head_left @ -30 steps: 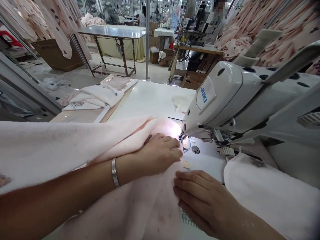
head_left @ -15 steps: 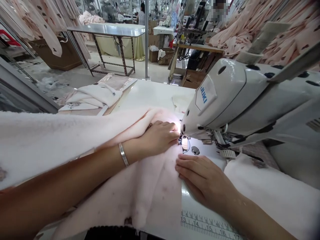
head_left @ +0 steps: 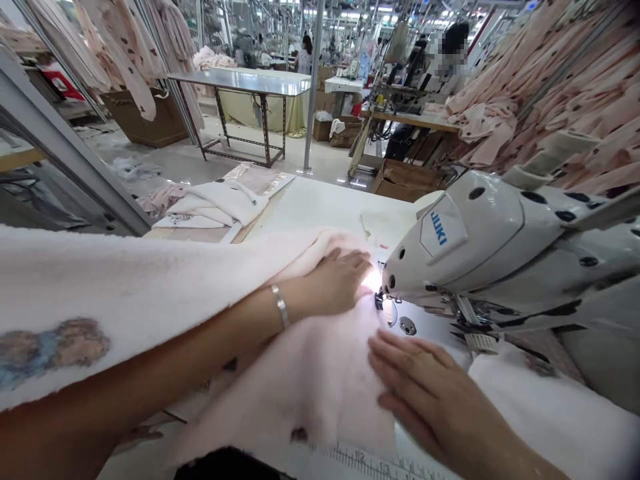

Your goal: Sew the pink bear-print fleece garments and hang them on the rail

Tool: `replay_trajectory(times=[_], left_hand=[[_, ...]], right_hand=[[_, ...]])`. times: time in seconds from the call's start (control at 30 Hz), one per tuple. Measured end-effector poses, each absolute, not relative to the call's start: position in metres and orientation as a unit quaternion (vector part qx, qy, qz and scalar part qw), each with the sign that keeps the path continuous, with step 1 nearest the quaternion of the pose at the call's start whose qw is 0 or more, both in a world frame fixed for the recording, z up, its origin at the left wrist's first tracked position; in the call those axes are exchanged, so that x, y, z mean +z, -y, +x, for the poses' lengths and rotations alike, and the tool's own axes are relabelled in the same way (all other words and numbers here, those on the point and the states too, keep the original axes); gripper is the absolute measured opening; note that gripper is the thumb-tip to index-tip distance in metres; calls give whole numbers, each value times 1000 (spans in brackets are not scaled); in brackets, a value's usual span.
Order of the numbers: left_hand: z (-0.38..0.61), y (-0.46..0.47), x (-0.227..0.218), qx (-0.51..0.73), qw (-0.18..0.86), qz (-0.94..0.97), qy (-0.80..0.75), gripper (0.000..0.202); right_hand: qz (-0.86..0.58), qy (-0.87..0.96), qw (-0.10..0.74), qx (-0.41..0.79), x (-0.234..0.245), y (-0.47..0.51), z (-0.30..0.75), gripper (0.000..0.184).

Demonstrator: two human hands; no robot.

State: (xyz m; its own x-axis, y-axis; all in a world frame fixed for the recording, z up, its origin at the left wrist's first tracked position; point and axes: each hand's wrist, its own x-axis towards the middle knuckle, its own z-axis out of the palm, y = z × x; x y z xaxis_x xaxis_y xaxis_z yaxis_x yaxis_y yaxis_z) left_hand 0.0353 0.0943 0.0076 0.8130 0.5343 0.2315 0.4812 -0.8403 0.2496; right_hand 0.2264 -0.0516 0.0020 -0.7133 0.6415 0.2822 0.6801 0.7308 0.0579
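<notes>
A pale pink fleece fabric [head_left: 300, 380] lies across the white sewing table [head_left: 320, 200] and runs under the needle of a white sewing machine [head_left: 480, 240]. My left hand [head_left: 335, 283], a silver bangle at its wrist, rests flat on the fabric just left of the presser foot [head_left: 379, 301], fingers stretched out. My right hand [head_left: 425, 393] lies flat with fingers together on the fabric's right edge, in front of the needle. A fold of the same fleece with a printed bear [head_left: 50, 347] drapes over my left forearm.
Folded white and pink pieces [head_left: 215, 203] lie at the table's far left. A ruler strip [head_left: 370, 460] runs along the near edge. More fleece [head_left: 560, 420] lies at right under the machine arm. Behind are a metal table [head_left: 245, 83], hanging pink garments and a seated person.
My left hand has slid forward along the fabric past the needle's left side, its fingers stretching out. My right hand has stayed flat on the fabric edge. The camera has shifted.
</notes>
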Motion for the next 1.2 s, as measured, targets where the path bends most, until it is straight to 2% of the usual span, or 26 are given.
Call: replay_trajectory(times=[0.2,0.33,0.43,0.5,0.6,0.73,0.83,0.93,1.07,1.2], left_hand=[[63,-150,17,151,63,939,-301,14],[46,-102,37,173,93,916,-350,16],[16,-48,45,140,148,935,-290,20],[2,-26,43,105,109,962,-226,20],[-7,-19,35,110,51,974,-190,5],[-3,-29,22,168,75,961,-204,15],[-1,-28,13,154,18,973,-171,15],[-3,-25,6,147,-21,977,-156,12],[-6,-24,6,131,-8,979,-153,8],[-5,-23,21,114,65,973,-190,13]], right_hand=[[-456,869,157,-113,-1,30,253,30],[-410,887,197,-77,6,36,235,26],[-386,896,219,-18,8,38,218,24],[-388,896,216,0,6,38,212,22],[-396,897,195,5,2,37,211,20],[-381,909,169,0,2,38,213,26],[-376,914,152,1,5,40,212,25],[-369,911,185,24,8,41,210,21],[-371,895,241,53,8,39,206,17],[-394,885,231,91,3,33,200,12]])
